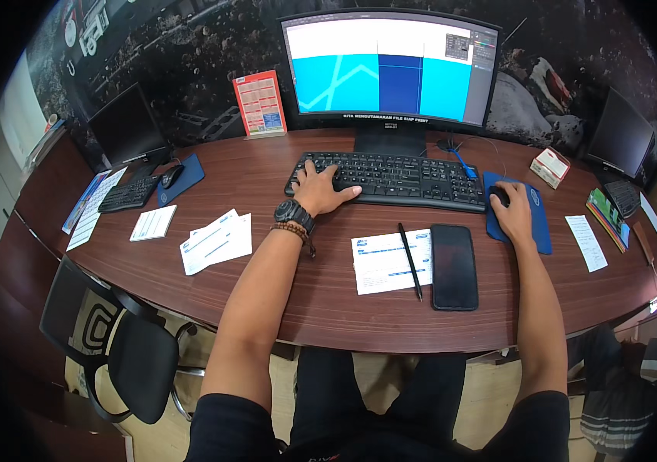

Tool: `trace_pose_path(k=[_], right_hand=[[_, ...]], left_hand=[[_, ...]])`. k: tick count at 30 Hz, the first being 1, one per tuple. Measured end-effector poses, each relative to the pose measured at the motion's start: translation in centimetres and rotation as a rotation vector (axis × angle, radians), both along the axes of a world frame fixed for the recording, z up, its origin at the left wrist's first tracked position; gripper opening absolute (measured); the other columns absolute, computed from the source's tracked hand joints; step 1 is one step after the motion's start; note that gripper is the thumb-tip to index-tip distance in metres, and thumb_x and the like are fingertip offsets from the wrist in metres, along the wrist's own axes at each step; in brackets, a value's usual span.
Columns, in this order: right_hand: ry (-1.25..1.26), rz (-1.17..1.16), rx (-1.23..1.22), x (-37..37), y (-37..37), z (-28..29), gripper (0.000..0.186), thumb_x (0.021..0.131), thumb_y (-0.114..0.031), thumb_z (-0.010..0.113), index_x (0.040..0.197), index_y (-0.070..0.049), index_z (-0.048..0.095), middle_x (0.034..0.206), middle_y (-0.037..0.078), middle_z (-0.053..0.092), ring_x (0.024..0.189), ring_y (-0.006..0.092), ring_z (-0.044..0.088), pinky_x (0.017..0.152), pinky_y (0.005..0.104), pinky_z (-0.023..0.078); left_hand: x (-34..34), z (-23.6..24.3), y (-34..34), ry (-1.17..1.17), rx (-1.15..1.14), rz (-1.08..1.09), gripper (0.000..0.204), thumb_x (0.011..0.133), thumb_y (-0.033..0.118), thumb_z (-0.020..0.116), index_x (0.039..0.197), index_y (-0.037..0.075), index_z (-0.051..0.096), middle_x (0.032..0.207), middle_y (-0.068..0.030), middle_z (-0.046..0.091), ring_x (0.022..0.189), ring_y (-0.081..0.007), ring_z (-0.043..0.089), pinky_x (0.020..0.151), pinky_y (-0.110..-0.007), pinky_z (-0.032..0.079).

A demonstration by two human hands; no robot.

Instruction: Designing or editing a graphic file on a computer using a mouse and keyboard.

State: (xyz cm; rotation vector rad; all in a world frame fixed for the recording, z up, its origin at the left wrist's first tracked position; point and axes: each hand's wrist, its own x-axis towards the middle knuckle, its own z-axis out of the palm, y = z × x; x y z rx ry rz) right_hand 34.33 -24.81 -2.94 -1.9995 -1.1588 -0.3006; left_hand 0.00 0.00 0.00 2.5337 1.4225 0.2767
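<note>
My left hand (318, 189), with a black watch (294, 215) and a beaded bracelet at its wrist, rests on the left end of a black keyboard (398, 189). Its fingers are spread over the keys and the thumb points right. To the right of the keyboard, my right hand (516, 215) is curled over a black computer mouse (501, 198) on a blue mouse pad (542, 231). The curved monitor (344, 81) behind the keyboard shows light blue, dark blue and white areas. Between my forearms lie a printed form (378, 269), a black pen (408, 258) and a dark-screened phone (454, 269).
Loose papers (217, 242) and a paper pad (153, 222) lie left on the brown desk (328, 323). A red desk calendar (260, 104) stands beside the monitor. Other monitors flank both ends. A small box (550, 167) sits right. A black chair (140, 362) stands at lower left.
</note>
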Motion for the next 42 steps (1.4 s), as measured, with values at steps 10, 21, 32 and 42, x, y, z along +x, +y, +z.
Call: trace_pose_path(k=[10,21,32,42], right_hand=[[-0.045,0.014,0.030,0.1,0.2,-0.1,0.035,0.083,-0.023,0.068,0.115,-0.008,0.069,0.120,0.017,0.058,0.112,0.0374,0.059,0.096,0.0428,0.048],[-0.063,-0.003,0.020,-0.1,0.1,-0.1,0.034,0.080,-0.021,0.065,0.111,-0.006,0.070,0.117,0.017,0.059,0.108,0.0373,0.060,0.094,0.0427,0.049],[-0.082,0.014,0.046,-0.1,0.1,-0.2,0.033,0.080,-0.020,0.065,0.108,-0.006,0.070,0.115,0.017,0.059,0.106,0.0371,0.061,0.094,0.0423,0.049],[-0.081,0.020,0.043,-0.2,0.1,0.0,0.032,0.080,-0.020,0.065,0.108,-0.005,0.070,0.114,0.017,0.060,0.106,0.0369,0.061,0.093,0.0423,0.050]], left_hand=[[1.6,3.9,0.5,0.155,-0.186,0.003,0.099,0.076,0.087,0.049,0.147,0.018,0.049,0.155,-0.0349,0.021,0.143,-0.0527,0.024,0.113,-0.060,0.029],[-2.1,-0.2,0.6,-0.245,0.062,0.130,0.100,0.076,0.063,0.076,0.144,-0.002,0.041,0.139,-0.0310,0.042,0.127,-0.0510,0.045,0.102,-0.056,0.044],[-1.8,0.5,0.0,-0.133,0.067,0.178,0.079,0.073,0.053,0.084,0.113,-0.012,0.063,0.125,-0.0266,0.053,0.115,-0.0448,0.056,0.088,-0.048,0.055],[-1.9,0.9,-0.3,-0.133,0.069,0.179,0.074,0.073,0.052,0.084,0.106,-0.012,0.068,0.125,-0.0272,0.052,0.113,-0.0462,0.056,0.087,-0.049,0.056]])
